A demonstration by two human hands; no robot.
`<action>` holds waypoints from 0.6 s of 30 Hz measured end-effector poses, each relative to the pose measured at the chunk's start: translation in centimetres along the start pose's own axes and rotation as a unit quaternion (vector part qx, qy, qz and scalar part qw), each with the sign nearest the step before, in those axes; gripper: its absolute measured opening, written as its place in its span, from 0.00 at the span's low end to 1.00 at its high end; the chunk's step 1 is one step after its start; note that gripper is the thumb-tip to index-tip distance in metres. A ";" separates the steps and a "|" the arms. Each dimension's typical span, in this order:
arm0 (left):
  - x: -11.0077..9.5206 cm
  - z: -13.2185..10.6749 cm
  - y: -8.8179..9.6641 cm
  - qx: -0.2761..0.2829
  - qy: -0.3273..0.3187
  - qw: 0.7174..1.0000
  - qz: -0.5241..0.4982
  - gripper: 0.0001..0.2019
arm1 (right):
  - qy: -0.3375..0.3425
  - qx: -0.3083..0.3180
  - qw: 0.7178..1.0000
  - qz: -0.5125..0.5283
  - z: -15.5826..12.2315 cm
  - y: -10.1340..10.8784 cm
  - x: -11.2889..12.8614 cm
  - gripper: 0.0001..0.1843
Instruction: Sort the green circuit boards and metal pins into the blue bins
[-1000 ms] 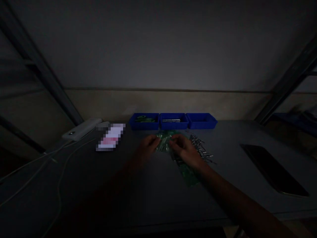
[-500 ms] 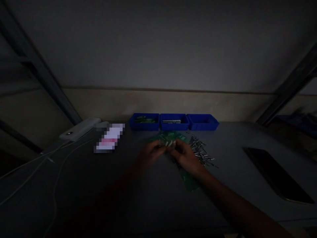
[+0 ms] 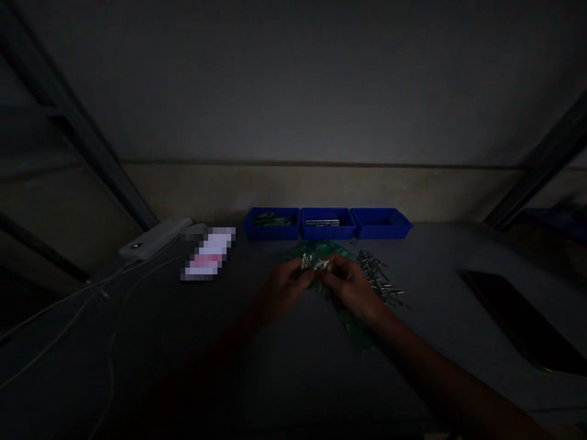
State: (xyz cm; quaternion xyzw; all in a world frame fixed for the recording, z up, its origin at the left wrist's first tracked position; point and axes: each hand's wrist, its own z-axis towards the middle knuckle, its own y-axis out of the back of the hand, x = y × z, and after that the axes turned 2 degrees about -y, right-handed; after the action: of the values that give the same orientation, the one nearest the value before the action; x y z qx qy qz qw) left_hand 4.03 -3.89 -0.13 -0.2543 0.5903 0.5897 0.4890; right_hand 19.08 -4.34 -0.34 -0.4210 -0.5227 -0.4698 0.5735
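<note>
The scene is very dim. My left hand (image 3: 284, 286) and my right hand (image 3: 351, 286) meet over a heap of green circuit boards (image 3: 321, 250) on the grey table (image 3: 257, 366). Both pinch a small board with silvery parts (image 3: 315, 264) between their fingertips. More green boards (image 3: 360, 333) lie under my right wrist. A scatter of thin metal pins (image 3: 380, 281) lies just right of my right hand.
Three blue bins (image 3: 326, 223) stand in a row at the back; the left holds green pieces, the middle metal pieces. A white power bank (image 3: 153, 238) with white cables (image 3: 68, 305) sits at the left, next to a blurred card (image 3: 208, 253). A dark slab (image 3: 523, 321) lies right.
Both hands have drawn together and lifted the small board slightly off the heap. The view has shifted a little to the left.
</note>
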 end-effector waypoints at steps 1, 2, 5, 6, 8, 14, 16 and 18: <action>0.0 0.0 0.0 0.004 -0.005 1.000 0.009 0.12 | 0.000 0.003 1.000 0.002 -0.1 0.0 0.1 0.11; 0.0 -0.1 0.0 0.007 -0.012 1.000 0.016 0.12 | 0.000 0.006 1.000 0.003 -0.1 0.0 0.2 0.11; -0.2 -0.3 0.0 0.013 -0.029 0.999 0.027 0.12 | -0.001 0.008 1.000 -0.004 -0.1 0.2 0.4 0.11; -0.3 -0.3 0.0 0.011 -0.033 0.999 0.031 0.13 | -0.001 0.008 1.000 -0.006 -0.1 0.3 0.4 0.11; -0.3 -0.4 0.0 0.006 -0.041 0.998 0.041 0.13 | -0.003 0.008 1.000 -0.009 -0.1 0.5 0.2 0.11; -0.4 -0.4 -0.1 -0.001 -0.054 0.996 0.066 0.11 | 0.021 0.007 0.998 -0.057 -0.1 0.9 0.0 0.09; -0.4 -0.5 -0.1 -0.002 -0.054 0.996 0.074 0.11 | 0.035 0.001 0.995 -0.093 -0.2 0.9 0.1 0.07; -0.3 -0.5 -0.2 0.000 -0.056 0.995 0.086 0.11 | 0.054 -0.008 0.989 -0.136 -0.3 1.0 0.3 0.06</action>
State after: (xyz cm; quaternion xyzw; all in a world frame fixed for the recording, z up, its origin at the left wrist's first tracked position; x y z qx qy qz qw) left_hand 4.16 -4.47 -0.09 -0.1689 0.5820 0.6429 0.4684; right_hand 20.10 -4.50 -0.04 -0.3241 -0.5400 -0.5695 0.5282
